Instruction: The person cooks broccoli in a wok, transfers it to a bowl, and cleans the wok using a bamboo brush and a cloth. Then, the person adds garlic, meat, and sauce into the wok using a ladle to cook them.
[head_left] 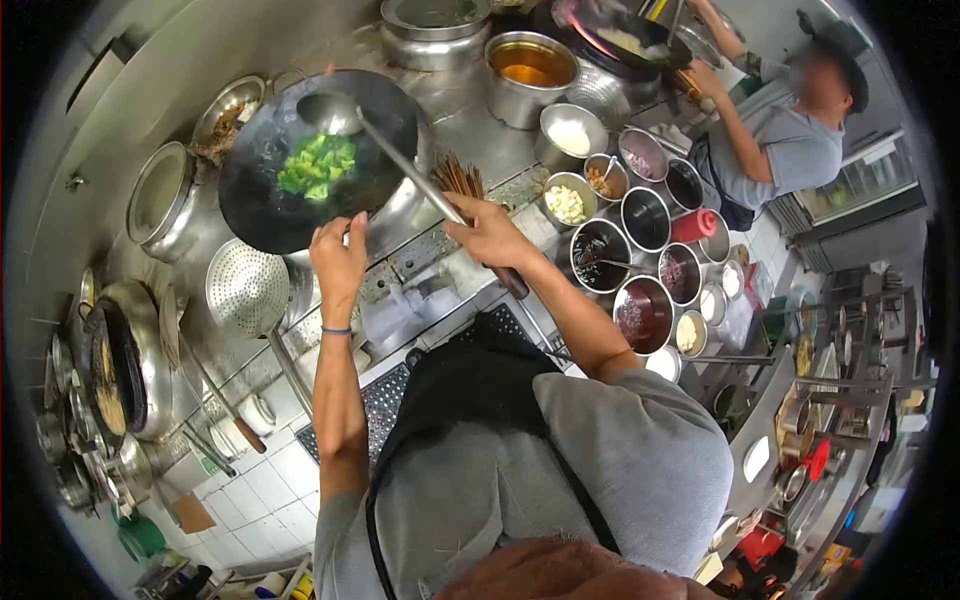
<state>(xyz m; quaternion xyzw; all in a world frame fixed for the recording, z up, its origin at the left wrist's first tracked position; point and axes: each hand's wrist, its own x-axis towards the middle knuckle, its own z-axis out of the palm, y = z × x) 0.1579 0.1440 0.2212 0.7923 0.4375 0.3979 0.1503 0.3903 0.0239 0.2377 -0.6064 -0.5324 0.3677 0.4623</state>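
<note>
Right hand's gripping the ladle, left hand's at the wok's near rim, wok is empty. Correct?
Not quite: the wok isn't empty. The head view shows chopped greens in it. The right hand does grip the ladle, and the left hand is at the near rim.

Wok (250, 190): dark, round, wide-mouthed; seated on the steel range (440, 105); greens (316, 166): bright, chopped, one loose heap near the wok's middle; ladle (332, 114): metal, rounded bowl over the wok's far part; long handle slanting across the right rim, dark-ended.
</note>
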